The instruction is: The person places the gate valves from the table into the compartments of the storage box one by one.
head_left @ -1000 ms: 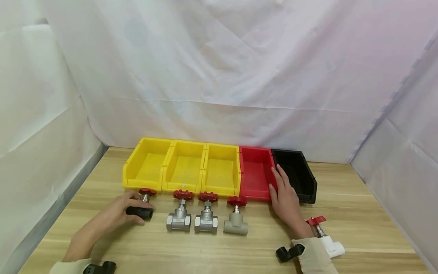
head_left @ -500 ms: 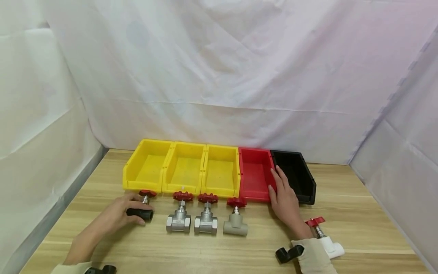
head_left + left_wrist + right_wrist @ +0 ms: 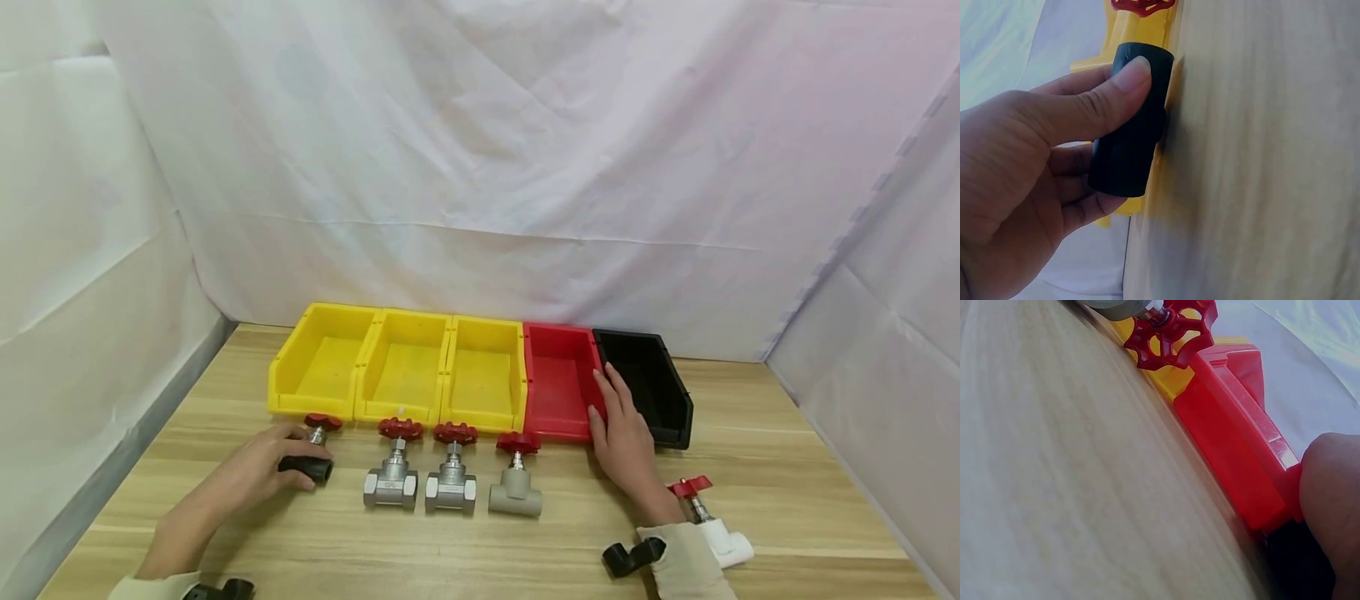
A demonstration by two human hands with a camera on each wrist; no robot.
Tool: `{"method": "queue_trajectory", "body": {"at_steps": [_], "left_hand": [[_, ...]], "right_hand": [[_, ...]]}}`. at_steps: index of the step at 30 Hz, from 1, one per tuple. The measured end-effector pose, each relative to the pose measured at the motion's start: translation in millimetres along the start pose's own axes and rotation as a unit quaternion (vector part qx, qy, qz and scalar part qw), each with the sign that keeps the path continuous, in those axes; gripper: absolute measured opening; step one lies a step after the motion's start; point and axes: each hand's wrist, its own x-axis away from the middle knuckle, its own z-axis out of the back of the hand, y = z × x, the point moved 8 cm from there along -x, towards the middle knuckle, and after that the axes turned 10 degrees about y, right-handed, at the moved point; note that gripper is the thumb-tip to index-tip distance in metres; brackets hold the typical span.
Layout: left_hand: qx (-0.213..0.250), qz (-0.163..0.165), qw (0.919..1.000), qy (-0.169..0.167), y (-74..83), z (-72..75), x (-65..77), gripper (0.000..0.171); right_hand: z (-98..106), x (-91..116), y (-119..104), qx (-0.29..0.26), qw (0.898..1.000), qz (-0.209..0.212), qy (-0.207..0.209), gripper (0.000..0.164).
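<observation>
My left hand [image 3: 251, 471] holds a black valve [image 3: 318, 469] with a red handwheel, near the front of the leftmost yellow bin. In the left wrist view, the thumb lies across the valve's black tubular body [image 3: 1125, 156], and the other fingers wrap behind it. My right hand [image 3: 626, 437] rests where the red bin [image 3: 558, 436] meets the black bin [image 3: 678, 435], its fingers fairly straight over the shared side. Only part of that hand shows in the right wrist view, touching the red bin's front corner [image 3: 1291, 481].
Two silver valves [image 3: 391, 485] and a beige valve [image 3: 515, 493], all with red handwheels, stand in front of the yellow bins [image 3: 401, 410]. By the right sleeve lies a white valve [image 3: 723, 543] with a red handle. White sheeting [image 3: 480, 167] encloses the wooden table [image 3: 420, 558].
</observation>
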Motion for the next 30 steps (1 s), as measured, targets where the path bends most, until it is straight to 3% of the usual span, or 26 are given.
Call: {"method": "queue_trajectory", "body": {"at_steps": [10, 17, 26, 30], "left_hand": [[0.010, -0.073, 0.9964, 0.043, 17.0, 14.6, -0.9, 0.033], [0.011, -0.048, 0.9968, 0.063, 17.5, 30.3, -5.6, 0.039], [-0.027, -0.073, 0.9868, 0.142, 14.9, 49.1, -13.1, 0.044], [-0.030, -0.074, 0.9839, 0.160, 9.1, 51.8, -20.2, 0.045]], "right_hand": [[0.2, 0.0, 0.8, 0.001, 1.000, -0.007, -0.002, 0.060], [-1.0, 0.2, 2.5, 0.003, 1.000, -0.010, 0.002, 0.061], [-2.0, 0.2, 2.7, 0.006, 1.000, -0.010, 0.002, 0.062], [-0.9, 0.0, 2.0, 0.008, 1.000, -0.012, 0.002, 0.061]]}}
